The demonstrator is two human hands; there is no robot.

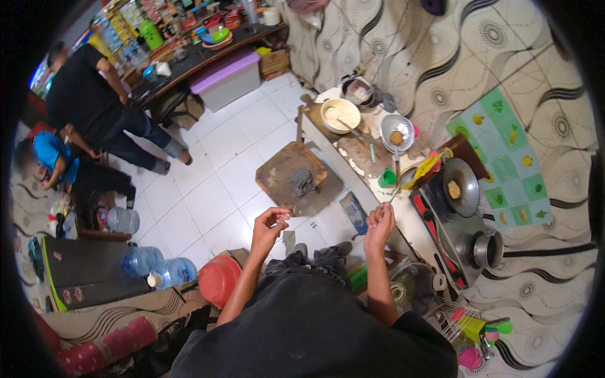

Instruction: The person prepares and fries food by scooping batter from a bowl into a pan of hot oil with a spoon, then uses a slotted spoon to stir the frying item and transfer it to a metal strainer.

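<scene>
My right hand [380, 226] grips the handle of a metal spoon [407, 177] whose bowl points up over the counter. My left hand [272, 227] is raised over the floor, fingers curled apart, with nothing in it. A wok [464, 191] on the gas stove [427, 227] holds a piece of frying food [453, 189]. Left of the stove, a metal strainer [396, 126] holds a browned fritter [396, 138]. A bowl of pale batter [339, 116] with a utensil in it stands farther back, and a green cup [387, 178] is near the spoon.
A wooden stool [283, 172] with a dark cloth [302, 182] stands before me. A metal pot [488, 249] sits on the stove's near side. Two people [85, 99] [59, 160] are at the left. Water bottles [175, 273] and a red basin [218, 281] are at lower left.
</scene>
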